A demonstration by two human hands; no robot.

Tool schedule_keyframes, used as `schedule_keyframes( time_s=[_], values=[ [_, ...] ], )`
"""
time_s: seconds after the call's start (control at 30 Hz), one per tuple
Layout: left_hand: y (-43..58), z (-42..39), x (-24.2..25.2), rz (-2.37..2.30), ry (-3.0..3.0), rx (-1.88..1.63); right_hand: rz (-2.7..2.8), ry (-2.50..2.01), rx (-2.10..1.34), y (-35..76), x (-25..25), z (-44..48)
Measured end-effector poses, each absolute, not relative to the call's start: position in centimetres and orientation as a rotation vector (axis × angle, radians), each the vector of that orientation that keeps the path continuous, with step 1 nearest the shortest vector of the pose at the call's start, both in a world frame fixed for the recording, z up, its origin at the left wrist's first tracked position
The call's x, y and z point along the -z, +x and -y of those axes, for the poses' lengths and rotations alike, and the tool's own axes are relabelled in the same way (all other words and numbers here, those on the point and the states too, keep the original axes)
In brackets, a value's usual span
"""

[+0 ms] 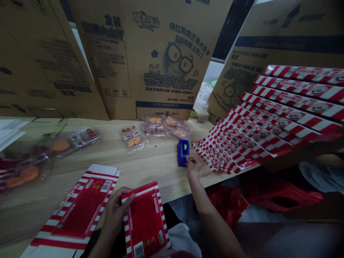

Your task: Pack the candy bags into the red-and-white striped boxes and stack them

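Closest to the camera, a flat red-and-white striped cardboard carton blank (145, 218) stands tilted in the left hand (115, 211), whose fingers wrap its edge in a firm hold. Its lower end runs out of view at six o'clock. At eight o'clock, a second striped cardboard carton blank (76, 211) lies flat on the pale wooden desk (150, 175). The right hand (194, 168) is narrowly curled, holding nothing visible, with its fingers at the corner of a small blue tape dispenser (182, 152); whether they touch it cannot be told. At two to three o'clock, a fanned stack of flat striped blanks (268, 122) overlaps the desk edge. Clear plastic packets of orange and red sweets (131, 138) lie loose at twelve o'clock, with blurred packets (72, 141) at ten. Every blank in view looks flat, and every packet lies outside any carton. Behind them stand large brown corrugated cartons (145, 61) printed with a bespectacled cartoon face.
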State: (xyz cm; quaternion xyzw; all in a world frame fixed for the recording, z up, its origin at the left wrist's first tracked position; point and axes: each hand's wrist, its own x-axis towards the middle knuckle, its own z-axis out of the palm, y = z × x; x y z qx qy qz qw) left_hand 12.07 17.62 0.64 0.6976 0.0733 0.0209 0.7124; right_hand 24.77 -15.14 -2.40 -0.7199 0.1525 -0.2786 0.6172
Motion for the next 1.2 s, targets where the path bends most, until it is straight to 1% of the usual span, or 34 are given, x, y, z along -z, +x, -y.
schedule_keyframes(
  time_s=[0.17, 0.43, 0.57, 0.8, 0.97, 1.07, 1.2],
  values=[
    [12.2, -17.5, -1.5, -0.163, 1.531, -0.036, -0.517, -1.522, 0.794, 21.9, 3.1, 13.0],
    [12.1, -17.2, -1.2, -0.233, 1.491, -0.021, -0.502, -1.460, 0.812, 21.1, 2.7, 11.3],
    [12.0, -17.2, -1.2, -0.256, 1.497, -0.007, -0.543, -1.436, 0.841, 21.2, 3.5, 11.0],
    [12.3, -16.9, -1.4, -0.203, 1.570, -0.026, -0.626, -1.496, 0.804, 22.0, 4.8, 11.8],
    [12.3, -16.4, -2.0, -0.144, 1.574, -0.017, -0.625, -1.560, 0.738, 19.7, 3.7, 12.0],
    [12.3, -15.7, -2.4, -0.107, 1.578, -0.020, -0.434, -1.649, 0.521, 18.3, 0.6, 12.0],
    [12.6, -14.7, -2.7, -0.043, 1.506, 0.021, 0.430, -1.796, -0.320, 20.6, -6.1, 10.6]
  ],
)
